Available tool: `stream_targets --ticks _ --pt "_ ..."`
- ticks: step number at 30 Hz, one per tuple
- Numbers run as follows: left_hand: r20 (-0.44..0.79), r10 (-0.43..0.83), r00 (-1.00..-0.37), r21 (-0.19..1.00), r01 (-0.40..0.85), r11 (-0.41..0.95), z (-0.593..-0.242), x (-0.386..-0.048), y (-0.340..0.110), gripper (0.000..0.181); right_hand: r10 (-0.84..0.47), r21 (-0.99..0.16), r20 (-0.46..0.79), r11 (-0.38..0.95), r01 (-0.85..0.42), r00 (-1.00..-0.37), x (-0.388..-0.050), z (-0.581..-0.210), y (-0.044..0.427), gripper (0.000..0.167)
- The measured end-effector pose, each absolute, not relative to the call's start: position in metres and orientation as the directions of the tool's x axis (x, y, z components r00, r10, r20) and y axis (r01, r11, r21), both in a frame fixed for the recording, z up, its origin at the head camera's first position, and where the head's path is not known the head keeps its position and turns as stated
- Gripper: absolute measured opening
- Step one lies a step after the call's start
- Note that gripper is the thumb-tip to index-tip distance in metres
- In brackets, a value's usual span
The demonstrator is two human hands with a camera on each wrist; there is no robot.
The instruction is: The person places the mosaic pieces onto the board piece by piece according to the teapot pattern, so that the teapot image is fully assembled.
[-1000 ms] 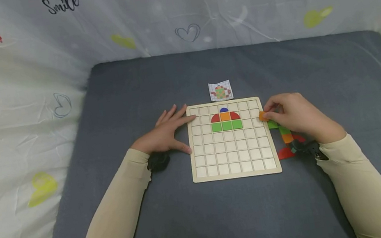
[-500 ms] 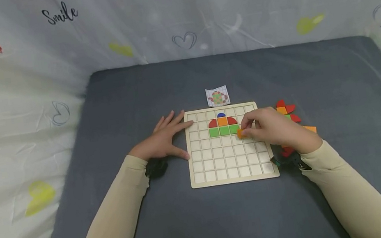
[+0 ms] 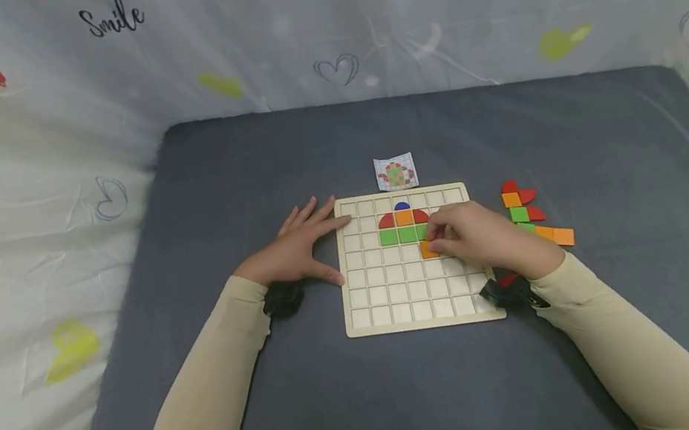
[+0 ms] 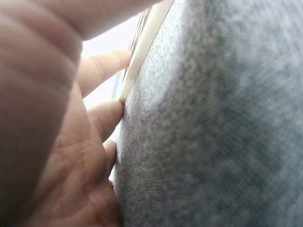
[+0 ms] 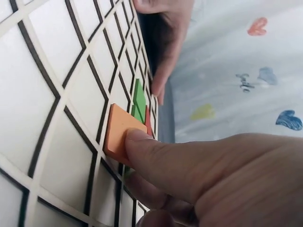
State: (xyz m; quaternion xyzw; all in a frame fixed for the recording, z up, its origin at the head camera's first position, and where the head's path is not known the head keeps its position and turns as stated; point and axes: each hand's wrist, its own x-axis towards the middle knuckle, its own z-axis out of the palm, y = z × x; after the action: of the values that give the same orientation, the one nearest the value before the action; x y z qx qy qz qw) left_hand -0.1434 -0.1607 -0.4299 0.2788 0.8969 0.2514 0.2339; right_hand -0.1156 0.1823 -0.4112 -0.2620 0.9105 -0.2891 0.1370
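Observation:
A pale wooden grid board (image 3: pixel 390 313) lies flat on the grey cloth. My right hand (image 3: pixel 479 235) pinches an orange square tile (image 5: pixel 120 132) between thumb and fingers, at a cell just below the row of green square tiles (image 3: pixel 398 235). In the right wrist view the tile looks slightly tilted over the grid. Above the green row sit an orange square between two red quarter-round tiles (image 3: pixel 386 221), topped by a blue half-round tile (image 3: pixel 402 206). With fingers spread, my left hand (image 3: pixel 296 253) rests at the board's left edge, thumb and fingertips touching it.
A small printed card (image 3: pixel 396 173) with a coloured grid pattern lies behind the board. Right of the board, several loose red, green and orange tiles (image 3: pixel 519 214) lie on the cloth, some hidden by the right wrist. A printed curtain (image 3: pixel 288 28) hangs behind.
My right hand has carried the orange tile left from the board's right edge to a cell under the green row, uncovering the loose tiles. My left hand stays at the board's edge.

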Motion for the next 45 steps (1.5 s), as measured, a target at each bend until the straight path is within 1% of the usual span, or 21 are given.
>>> stream_targets --ticks 4,9,13,17,21,35,42,45 --pt "-0.282 0.618 -0.734 0.581 0.382 0.718 -0.430 -0.145 -0.160 0.111 -0.542 -0.588 -0.094 0.707 -0.393 -0.835 -0.115 -0.413 0.183 0.004" --pt "-0.287 0.616 -0.734 0.575 0.383 0.723 -0.431 -0.145 -0.160 0.112 -0.512 -0.596 -0.104 0.718 -0.359 -0.853 -0.114 -0.414 0.184 0.006" --pt "-0.286 0.617 -0.733 0.576 0.383 0.722 -0.431 -0.145 -0.160 0.113 -0.506 -0.578 -0.091 0.728 -0.369 -0.858 -0.114 -0.415 0.186 0.006" --pt "-0.285 0.618 -0.733 0.578 0.383 0.721 -0.431 -0.144 -0.160 0.113 -0.496 -0.548 -0.076 0.745 -0.380 -0.865 -0.114 -0.413 0.194 0.005" --pt "-0.283 0.618 -0.734 0.577 0.384 0.721 -0.431 -0.144 -0.160 0.112 -0.477 -0.538 -0.092 0.762 -0.360 -0.874 -0.114 -0.409 0.208 0.005" --pt "-0.285 0.609 -0.740 0.572 0.378 0.728 -0.430 -0.144 -0.160 0.113 -0.406 -0.486 -0.093 0.815 -0.314 -0.909 -0.107 -0.406 0.250 0.016" --pt "-0.280 0.615 -0.737 0.579 0.382 0.721 -0.430 -0.144 -0.159 0.113 -0.359 -0.464 -0.189 0.853 -0.240 -0.914 -0.102 -0.407 0.255 0.029" --pt "-0.280 0.616 -0.736 0.579 0.382 0.720 -0.430 -0.144 -0.159 0.113 -0.357 -0.460 -0.189 0.855 -0.239 -0.915 -0.101 -0.409 0.256 0.030"
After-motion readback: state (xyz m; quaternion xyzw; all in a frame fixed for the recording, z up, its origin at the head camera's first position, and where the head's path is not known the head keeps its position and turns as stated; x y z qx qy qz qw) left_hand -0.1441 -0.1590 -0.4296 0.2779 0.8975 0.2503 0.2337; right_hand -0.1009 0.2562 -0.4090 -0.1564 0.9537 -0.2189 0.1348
